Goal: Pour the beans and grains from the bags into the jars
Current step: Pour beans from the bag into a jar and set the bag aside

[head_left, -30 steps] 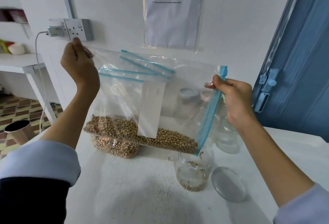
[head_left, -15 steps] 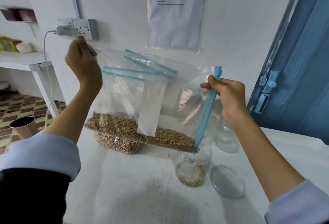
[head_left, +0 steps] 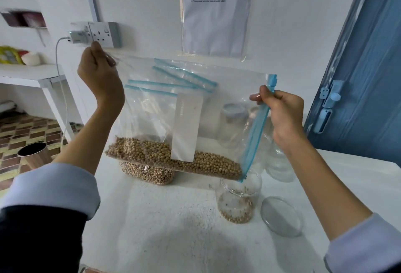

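Observation:
A clear zip bag hangs turned sideways above the white table, with tan beans lying along its lower edge. My left hand pinches the bag's upper left corner. My right hand pinches the blue zip strip at the right. The strip's lower end points into an open glass jar that holds a shallow layer of beans. The jar's clear lid lies flat to its right.
A second bag of beans lies on the table behind the held one, with more zip bags seen through the plastic. Empty jars stand at the back right. A blue door is right, a metal bin left.
Both hands and the bag have kept almost the same pose. The view has shifted slightly, so everything sits a little to the right and lower.

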Motion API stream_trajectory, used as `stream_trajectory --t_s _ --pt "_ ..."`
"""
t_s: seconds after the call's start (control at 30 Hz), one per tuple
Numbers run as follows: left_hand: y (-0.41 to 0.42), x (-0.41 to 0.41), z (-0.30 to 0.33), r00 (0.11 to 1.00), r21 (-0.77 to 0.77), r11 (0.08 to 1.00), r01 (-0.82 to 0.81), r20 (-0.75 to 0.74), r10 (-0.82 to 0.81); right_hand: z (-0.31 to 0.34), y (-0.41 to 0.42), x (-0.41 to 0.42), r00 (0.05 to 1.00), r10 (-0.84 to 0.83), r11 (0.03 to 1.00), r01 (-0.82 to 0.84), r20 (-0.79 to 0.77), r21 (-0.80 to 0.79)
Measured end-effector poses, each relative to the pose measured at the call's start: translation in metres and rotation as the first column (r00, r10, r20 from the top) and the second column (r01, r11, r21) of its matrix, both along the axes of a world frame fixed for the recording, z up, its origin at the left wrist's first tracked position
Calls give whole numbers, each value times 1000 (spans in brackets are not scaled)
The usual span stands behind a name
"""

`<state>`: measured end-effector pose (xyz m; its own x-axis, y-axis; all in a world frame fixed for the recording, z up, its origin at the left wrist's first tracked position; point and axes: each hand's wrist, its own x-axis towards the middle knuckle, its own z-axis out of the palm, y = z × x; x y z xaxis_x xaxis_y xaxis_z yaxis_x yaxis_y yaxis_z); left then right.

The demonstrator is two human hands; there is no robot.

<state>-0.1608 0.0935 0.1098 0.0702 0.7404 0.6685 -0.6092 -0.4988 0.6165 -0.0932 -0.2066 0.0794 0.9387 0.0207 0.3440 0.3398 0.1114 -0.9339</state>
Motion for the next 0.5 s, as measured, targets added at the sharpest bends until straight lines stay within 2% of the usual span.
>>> stream_trajectory --t_s 0.07,0.17,0.27,0.5 --pt "0 -1 0 1000 -6 1000 -9 -10 9 1 0 0 1000 17 999 -17 -5 -37" --pt "0 -1 0 999 -3 999 36 18 -36 3 -1 2 1000 3 1000 -3 -10 6" --pt "-2 -1 1 999 -8 999 32 -1 -32 2 1 1 1000 11 1000 -12 -11 -23" --pt "-1 0 1 999 -3 1000 30 24 -30 1 3 2 1000 -4 1000 4 5 26"
